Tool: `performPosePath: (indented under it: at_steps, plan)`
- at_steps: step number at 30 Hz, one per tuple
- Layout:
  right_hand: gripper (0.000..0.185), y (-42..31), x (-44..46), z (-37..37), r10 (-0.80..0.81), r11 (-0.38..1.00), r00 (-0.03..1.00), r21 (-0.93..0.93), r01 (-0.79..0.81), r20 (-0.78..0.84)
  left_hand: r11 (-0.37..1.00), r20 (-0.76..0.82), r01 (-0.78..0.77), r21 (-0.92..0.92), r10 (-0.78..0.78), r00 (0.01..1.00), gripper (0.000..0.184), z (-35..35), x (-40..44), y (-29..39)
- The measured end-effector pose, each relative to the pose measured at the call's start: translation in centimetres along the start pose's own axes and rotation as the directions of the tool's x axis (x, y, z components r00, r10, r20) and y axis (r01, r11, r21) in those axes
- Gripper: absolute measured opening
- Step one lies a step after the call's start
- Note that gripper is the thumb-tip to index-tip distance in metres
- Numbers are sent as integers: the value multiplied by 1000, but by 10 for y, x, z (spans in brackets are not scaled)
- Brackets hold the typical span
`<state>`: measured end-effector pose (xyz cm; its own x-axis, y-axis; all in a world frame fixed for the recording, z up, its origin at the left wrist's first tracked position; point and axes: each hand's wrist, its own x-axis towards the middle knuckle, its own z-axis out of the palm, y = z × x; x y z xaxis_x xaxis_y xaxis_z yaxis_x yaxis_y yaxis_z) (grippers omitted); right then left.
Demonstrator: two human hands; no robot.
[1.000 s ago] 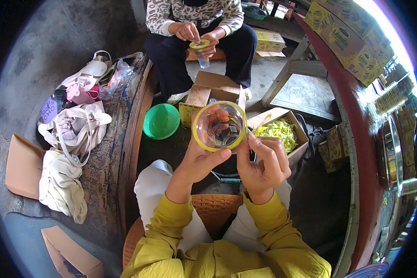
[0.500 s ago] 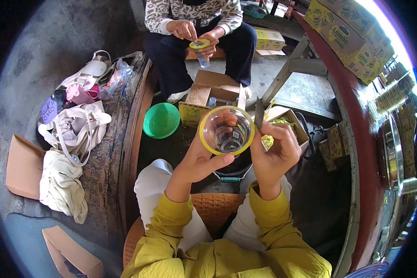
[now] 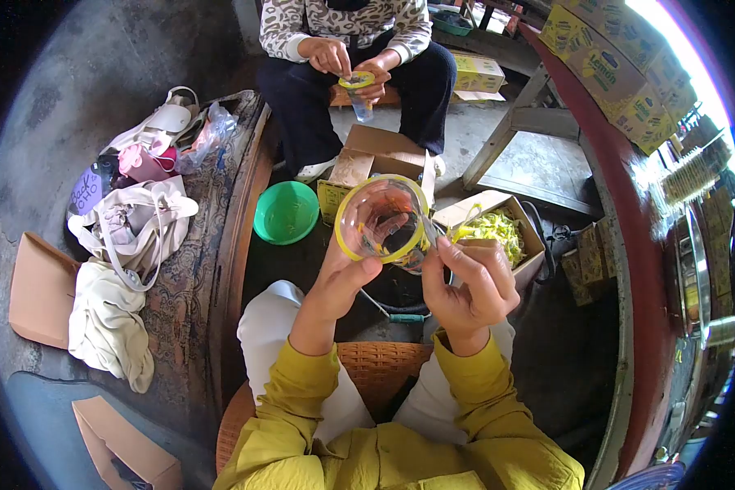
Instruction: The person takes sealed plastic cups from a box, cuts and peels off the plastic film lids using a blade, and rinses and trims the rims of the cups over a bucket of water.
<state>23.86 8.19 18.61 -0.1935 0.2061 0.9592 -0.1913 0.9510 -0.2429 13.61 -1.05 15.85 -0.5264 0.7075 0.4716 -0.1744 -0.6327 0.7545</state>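
A clear plastic cup with a yellow rim is tilted, its mouth facing up toward me. My left hand is wrapped round its left side, thumb near the lower rim. Pinched in the fingers of my right hand is a small knife, its grey blade against the right side of the rim. Most of the knife's handle is hidden by my fingers. Just beyond my right hand, a cardboard box holds a heap of yellow strips.
Opposite me a seated person holds another yellow-rimmed cup. An open carton and a green basin stand between us. Bags lie on the bench at left. A red-edged table with lemon-printed cartons runs along the right.
The cup has shifted left and tilted further. My right hand has moved slightly left and down, and the blade has swung from pointing upward to lying against the rim.
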Motion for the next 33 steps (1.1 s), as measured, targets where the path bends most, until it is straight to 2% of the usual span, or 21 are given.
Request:
performPosePath:
  at_steps: [10,13,16,19,23,29,33]
  plan:
    - [20,0,-2,2,-8,999,1000,-48,8,-10,999,17,33,11,-33,999,78,0,-3,1]
    - [19,1,0,2,18,999,1000,-41,-18,-21,994,17,103,23,-104,994,77,7,-5,8]
    - [19,5,1,1,77,997,996,18,-77,-33,991,43,129,41,-130,991,76,9,-7,10]
    - [18,6,2,-2,233,962,972,145,-230,-7,994,52,103,34,-104,993,75,7,-6,6]
    - [16,5,3,-4,263,952,964,168,-256,-23,996,61,85,11,-85,994,75,5,-5,4]
    - [17,2,0,0,192,965,981,183,-188,-7,997,38,81,5,-81,996,76,2,-5,5]
    - [18,1,-2,2,186,975,982,128,-180,-33,995,65,86,40,-89,994,75,2,-5,5]
